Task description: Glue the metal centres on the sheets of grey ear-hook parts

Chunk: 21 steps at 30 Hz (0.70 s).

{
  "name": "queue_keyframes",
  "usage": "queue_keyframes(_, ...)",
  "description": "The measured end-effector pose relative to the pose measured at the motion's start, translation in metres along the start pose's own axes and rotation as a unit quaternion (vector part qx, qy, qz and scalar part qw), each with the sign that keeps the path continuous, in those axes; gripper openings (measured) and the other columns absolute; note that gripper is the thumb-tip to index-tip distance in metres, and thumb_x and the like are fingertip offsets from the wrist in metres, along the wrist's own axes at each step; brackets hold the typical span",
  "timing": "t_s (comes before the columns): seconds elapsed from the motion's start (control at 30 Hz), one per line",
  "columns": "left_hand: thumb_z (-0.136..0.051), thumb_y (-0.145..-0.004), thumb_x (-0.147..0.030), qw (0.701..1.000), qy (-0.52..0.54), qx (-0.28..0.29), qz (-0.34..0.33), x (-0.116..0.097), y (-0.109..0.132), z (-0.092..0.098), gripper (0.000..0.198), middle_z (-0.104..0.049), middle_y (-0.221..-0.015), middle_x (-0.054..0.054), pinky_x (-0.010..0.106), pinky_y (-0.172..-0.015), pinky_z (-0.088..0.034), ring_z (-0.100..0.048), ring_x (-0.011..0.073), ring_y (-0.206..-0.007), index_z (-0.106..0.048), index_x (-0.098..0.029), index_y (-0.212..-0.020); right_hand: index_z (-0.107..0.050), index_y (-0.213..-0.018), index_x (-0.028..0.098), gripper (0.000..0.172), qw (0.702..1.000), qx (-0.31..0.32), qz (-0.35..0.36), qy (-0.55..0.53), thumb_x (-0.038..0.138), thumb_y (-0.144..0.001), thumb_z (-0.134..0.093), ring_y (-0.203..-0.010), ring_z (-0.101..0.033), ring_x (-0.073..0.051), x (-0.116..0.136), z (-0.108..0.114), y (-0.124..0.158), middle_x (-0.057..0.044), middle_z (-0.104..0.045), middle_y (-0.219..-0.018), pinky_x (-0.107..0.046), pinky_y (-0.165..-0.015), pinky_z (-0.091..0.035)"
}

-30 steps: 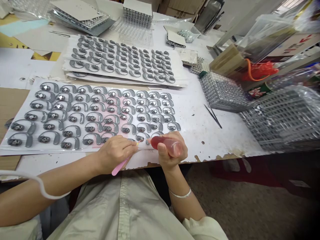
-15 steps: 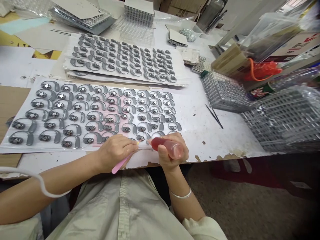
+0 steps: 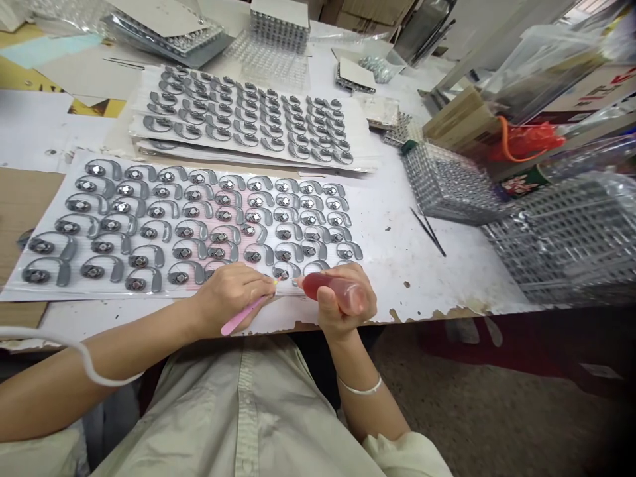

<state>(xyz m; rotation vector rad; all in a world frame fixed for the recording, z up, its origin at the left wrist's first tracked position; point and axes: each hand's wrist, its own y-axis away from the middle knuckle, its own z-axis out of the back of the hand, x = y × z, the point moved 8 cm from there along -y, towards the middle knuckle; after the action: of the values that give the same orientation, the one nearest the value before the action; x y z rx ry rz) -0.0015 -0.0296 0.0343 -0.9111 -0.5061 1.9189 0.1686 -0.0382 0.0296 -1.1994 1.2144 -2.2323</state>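
Observation:
My left hand (image 3: 233,295) is closed around a thin pink stick (image 3: 243,316) with a yellow tip, its tip beside a grey hook-shaped piece (image 3: 282,273) in the nearest row. In my right hand (image 3: 350,295) is a squeeze bottle (image 3: 330,289) of red liquid, gripped by the fingers with the thumb along its side. The bottle's narrow end points left, close to the same piece. Both hands are over the front edge of a white sheet (image 3: 124,289) that carries rows of these curved grey pieces, each with a shiny round end.
Behind lies another white stack (image 3: 199,149) covered with similar pieces. Black tweezers (image 3: 428,232) rest on the table to the right, near stacked clear trays (image 3: 450,179) and a large bagged grid stack (image 3: 571,238). A cardboard box (image 3: 457,119) stands at the back right.
The view has shifted slightly. The pink stick lies at a slightly flatter angle; both hands keep nearly the same place and hold the same things.

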Motion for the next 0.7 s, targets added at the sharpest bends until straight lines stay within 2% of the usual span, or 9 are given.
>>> queue_keyframes(0.7,-0.055,-0.085,-0.013,0.997,0.059,0.023,0.049,0.013,0.001,0.000,0.011,-0.073,-0.085,0.007,0.028,-0.069,-0.054,-0.070,0.0165,-0.075,-0.062,-0.015,-0.093,-0.058,-0.085,0.018,0.020,1.000,0.005,0.010,-0.023,0.034,-0.078,-0.065,-0.058,-0.054,-0.016,0.004,-0.002,0.001,-0.002,-0.060,-0.069,-0.033,-0.051,-0.046)
